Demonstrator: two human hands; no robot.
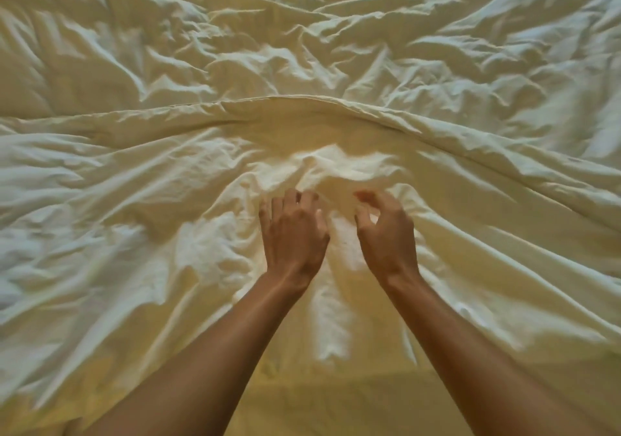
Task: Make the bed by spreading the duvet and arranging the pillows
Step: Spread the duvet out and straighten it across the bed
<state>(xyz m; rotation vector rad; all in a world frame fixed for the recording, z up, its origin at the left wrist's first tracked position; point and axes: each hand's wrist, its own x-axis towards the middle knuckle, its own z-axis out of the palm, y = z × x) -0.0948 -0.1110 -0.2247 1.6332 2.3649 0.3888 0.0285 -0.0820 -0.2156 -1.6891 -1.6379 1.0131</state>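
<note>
A wrinkled cream duvet [141, 173] fills nearly the whole view. One of its edges [302, 99] runs across the middle in a shallow arch. Creases fan out from a bunched spot [332, 166] just beyond my fingers. My left hand [292, 234] hovers palm down with loosely curved fingers, the tips at or just above the fabric. My right hand [386, 230] is beside it, clawed, thumb and forefinger apart with nothing between them. No pillows are in view.
Beyond the arched edge lies more crumpled cream bedding [336, 32]. A flatter yellowish strip of sheet [336, 402] shows between my forearms at the near edge.
</note>
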